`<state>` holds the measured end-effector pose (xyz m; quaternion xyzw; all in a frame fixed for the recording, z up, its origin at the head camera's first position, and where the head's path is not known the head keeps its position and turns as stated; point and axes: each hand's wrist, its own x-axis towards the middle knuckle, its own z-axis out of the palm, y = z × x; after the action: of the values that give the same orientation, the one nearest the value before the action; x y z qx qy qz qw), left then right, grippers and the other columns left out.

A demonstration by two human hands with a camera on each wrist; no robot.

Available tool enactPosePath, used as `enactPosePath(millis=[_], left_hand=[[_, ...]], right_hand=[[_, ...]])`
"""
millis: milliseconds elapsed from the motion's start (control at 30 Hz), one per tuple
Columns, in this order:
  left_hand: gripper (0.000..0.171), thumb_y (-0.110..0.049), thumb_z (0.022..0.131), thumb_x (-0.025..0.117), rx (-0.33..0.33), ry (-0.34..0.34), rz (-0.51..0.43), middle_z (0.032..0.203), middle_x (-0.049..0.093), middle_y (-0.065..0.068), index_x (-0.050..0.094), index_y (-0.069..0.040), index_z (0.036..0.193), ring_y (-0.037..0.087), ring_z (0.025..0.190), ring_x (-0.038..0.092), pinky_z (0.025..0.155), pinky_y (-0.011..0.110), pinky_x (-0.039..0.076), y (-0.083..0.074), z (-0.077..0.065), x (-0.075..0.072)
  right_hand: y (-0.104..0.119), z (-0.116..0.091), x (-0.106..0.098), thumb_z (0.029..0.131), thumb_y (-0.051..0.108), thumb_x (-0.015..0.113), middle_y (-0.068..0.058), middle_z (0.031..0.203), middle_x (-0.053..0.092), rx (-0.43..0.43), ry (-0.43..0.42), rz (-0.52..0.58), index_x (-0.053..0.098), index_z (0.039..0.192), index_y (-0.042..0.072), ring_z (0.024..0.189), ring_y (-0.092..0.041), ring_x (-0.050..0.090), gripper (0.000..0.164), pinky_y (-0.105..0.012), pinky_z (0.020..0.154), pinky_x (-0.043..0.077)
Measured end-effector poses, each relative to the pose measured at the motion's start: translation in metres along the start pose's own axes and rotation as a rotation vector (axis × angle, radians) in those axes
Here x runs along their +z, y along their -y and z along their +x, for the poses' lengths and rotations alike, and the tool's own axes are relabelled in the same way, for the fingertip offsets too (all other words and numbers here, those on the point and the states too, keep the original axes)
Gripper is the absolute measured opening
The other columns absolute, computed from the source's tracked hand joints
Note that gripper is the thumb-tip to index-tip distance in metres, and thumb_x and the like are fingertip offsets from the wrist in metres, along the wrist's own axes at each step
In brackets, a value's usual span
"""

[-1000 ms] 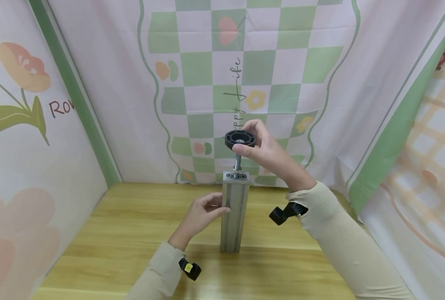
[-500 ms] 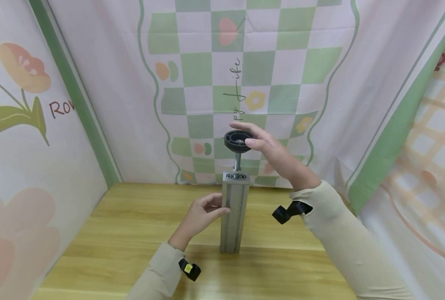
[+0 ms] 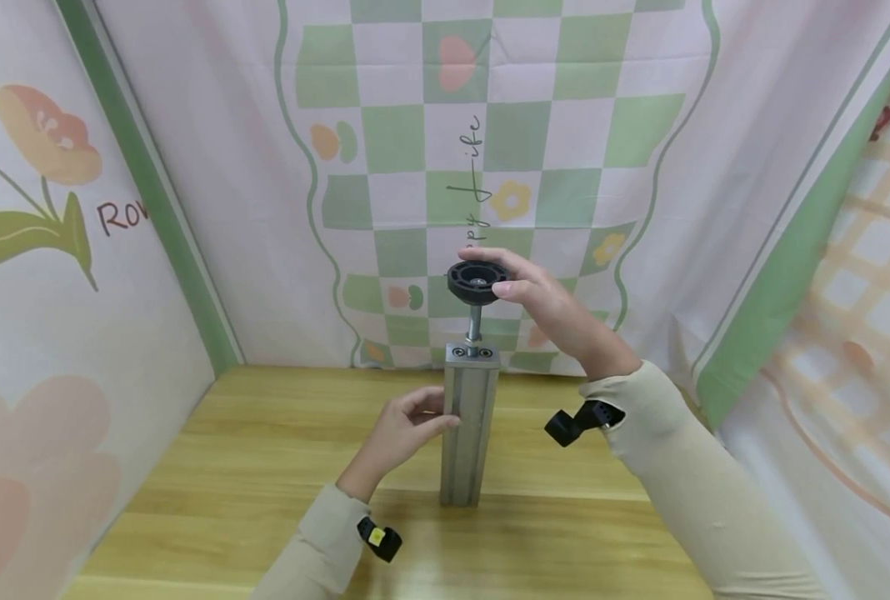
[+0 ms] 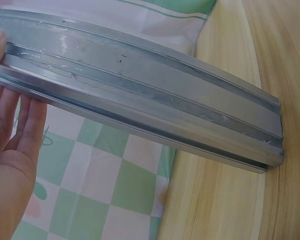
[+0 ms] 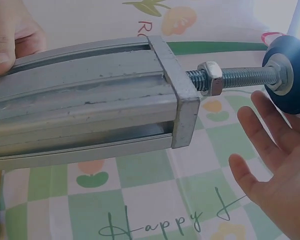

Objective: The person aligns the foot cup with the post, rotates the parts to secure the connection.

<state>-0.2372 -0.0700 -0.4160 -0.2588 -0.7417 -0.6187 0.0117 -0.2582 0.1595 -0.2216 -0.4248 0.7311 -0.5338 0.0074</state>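
An aluminium profile (image 3: pixel 466 433) stands upright on the table, with an end plate (image 3: pixel 472 357) on top. From the plate rises a threaded rod (image 5: pixel 250 76) carrying a nut (image 5: pixel 210 79) and a black levelling foot (image 3: pixel 478 282). My left hand (image 3: pixel 403 429) grips the profile's side about midway, thumb in front and fingers behind. At the foot's right side is my right hand (image 3: pixel 538 292). Its thumb lies by the near rim and its fairly straight fingers reach along the far side. In the right wrist view, several fingers (image 5: pixel 262 135) are spread below the foot.
The wooden table (image 3: pixel 265 467) ends at a checked cloth backdrop (image 3: pixel 392 133) close behind the profile. Printed cloths hang at the left and right. A dark wrist mount (image 3: pixel 583 421) sticks out from the right sleeve, and another (image 3: pixel 380 537) from the left.
My right hand has loosened from the foot; its thumb has slid right along the near rim and its fingers have straightened. The left hand and profile stay put.
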Motion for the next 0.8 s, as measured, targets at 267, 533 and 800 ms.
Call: enactPosePath(millis=[267,533,800], left_hand=[[0.036,-0.022,0.092,0.076,0.004,-0.003,-0.003,0.111,0.070,0.004,0.068,-0.011,0.125,0.018,0.104,0.066,0.090,0.030,0.056,-0.0019,-0.0005,-0.0002],[0.036,-0.023,0.092,0.076,0.008,-0.005,0.009,0.112,0.070,0.004,0.068,-0.011,0.125,0.018,0.104,0.066,0.089,0.029,0.056,-0.0023,-0.0006,-0.0002],[0.035,-0.023,0.092,0.076,0.004,0.000,0.007,0.112,0.070,0.003,0.068,-0.012,0.125,0.018,0.104,0.066,0.090,0.029,0.055,-0.0004,-0.0002,-0.0003]], right_hand=[[0.0020,0.0004,0.0017,0.097,0.024,0.044,-0.016,0.141,0.050,0.041,-0.025,0.022,0.040,0.146,0.003,0.125,-0.027,0.053,0.053,-0.048,0.110,0.035],[0.0024,0.0020,0.0040,0.097,0.027,0.057,-0.014,0.139,0.046,0.123,-0.066,0.038,0.035,0.141,0.005,0.121,-0.027,0.052,0.054,-0.032,0.101,0.047],[0.0005,0.0032,0.0075,0.092,0.029,0.070,-0.016,0.127,0.053,0.157,-0.134,0.034,0.034,0.126,0.009,0.111,-0.027,0.056,0.053,-0.030,0.090,0.051]])
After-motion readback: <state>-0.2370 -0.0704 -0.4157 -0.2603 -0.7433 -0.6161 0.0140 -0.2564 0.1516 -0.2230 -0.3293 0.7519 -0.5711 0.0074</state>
